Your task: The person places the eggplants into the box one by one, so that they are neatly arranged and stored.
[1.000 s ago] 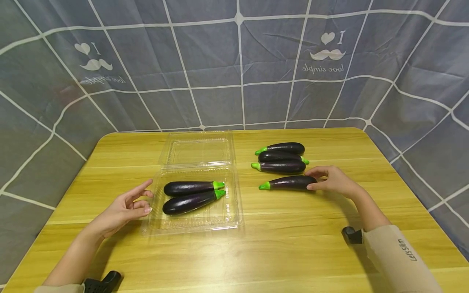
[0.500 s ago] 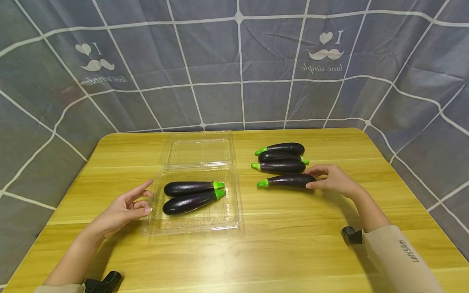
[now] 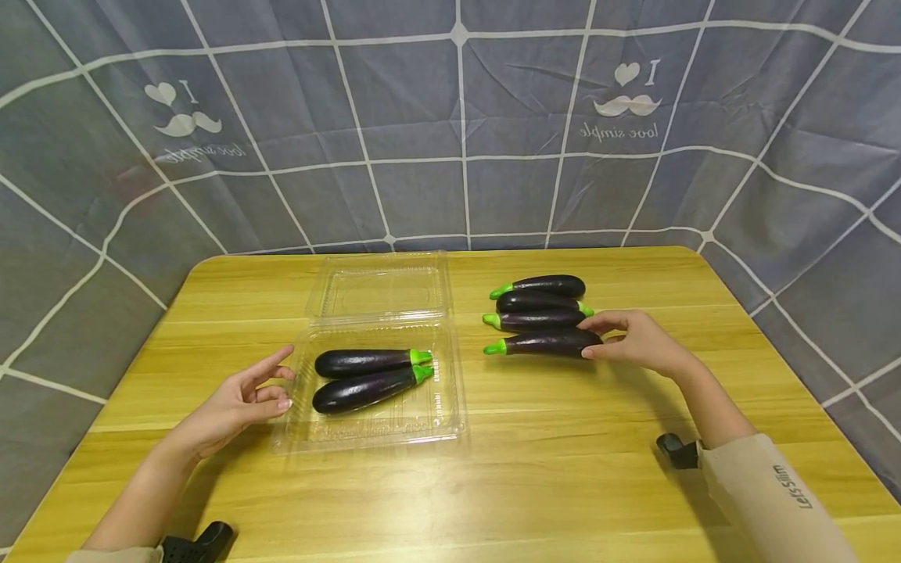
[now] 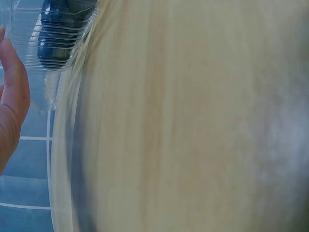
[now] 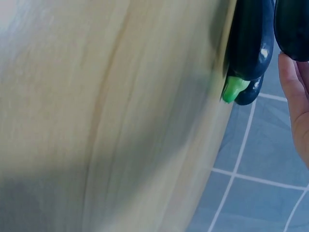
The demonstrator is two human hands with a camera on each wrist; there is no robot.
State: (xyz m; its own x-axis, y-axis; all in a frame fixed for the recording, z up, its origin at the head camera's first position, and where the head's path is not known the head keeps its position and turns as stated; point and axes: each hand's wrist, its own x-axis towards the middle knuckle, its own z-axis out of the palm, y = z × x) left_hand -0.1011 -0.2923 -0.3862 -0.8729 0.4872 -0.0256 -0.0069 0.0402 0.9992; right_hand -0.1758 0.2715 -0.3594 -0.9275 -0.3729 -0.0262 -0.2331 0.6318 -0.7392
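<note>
One eggplant (image 3: 554,342) pinched in my right hand (image 3: 637,342); left hand (image 3: 239,403) relaxed, holding nothing.
Best held level, clear of neighbours (image 3: 538,301) at twelve o'clock.

Container (image 3: 373,428) left on table (image 3: 563,461), two eggplants (image 3: 362,391) inside; three eggplants (image 3: 536,301) right, fourth eggplant (image 3: 549,342) before them.

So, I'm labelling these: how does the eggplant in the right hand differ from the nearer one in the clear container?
The right hand grips the held eggplant by its blunt end; no hand touches the boxed eggplant, which lies in the clear container. In the head view, the held eggplant's stem points left, the boxed eggplant's right. Both are glossy and dark, with green stems.
</note>
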